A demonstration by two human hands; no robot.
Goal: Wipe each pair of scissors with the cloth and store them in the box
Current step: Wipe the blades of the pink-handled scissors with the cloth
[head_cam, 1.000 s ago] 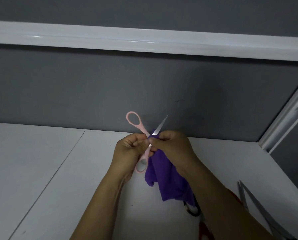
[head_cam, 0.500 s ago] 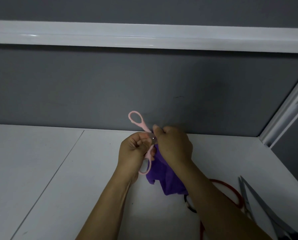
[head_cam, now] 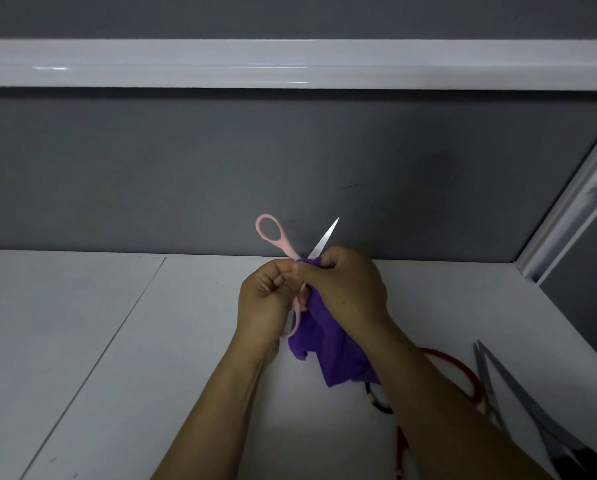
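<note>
Grey partition wall [head_cam: 186, 168] at the back, crossed high up by a glossy white rail [head_cam: 290, 62]. White tabletop [head_cam: 82, 341] below it, with one thin seam running diagonally on the left. White frame post [head_cam: 567, 202] in the right corner.

1. Pink scissors [head_cam: 271, 233]: held up over the tabletop, in front of the wall, blades apart. One handle loop stands up to the left and one bare metal blade [head_cam: 326, 237] points up to the right. The second loop hangs below the hands, against the cloth.
2. Purple cloth [head_cam: 328, 348]: bunched round the scissors near the pivot, loose end hanging down under the right wrist.
3. Left hand [head_cam: 266, 306]: fingers curled tight round the pink handle shank, gripping it.
4. Right hand [head_cam: 349, 292]: thumb and fingers pinch the cloth around the base of the blade.
5. Red-handled scissors [head_cam: 463, 372]: lying on the tabletop at right, largely hidden by the right forearm.
6. Grey metal scissors [head_cam: 519, 386]: lying just beside the red loop, tips pointing away.
7. Black ring-shaped piece [head_cam: 376, 400]: below the cloth's hem, mostly hidden; kind cannot be told.
</note>
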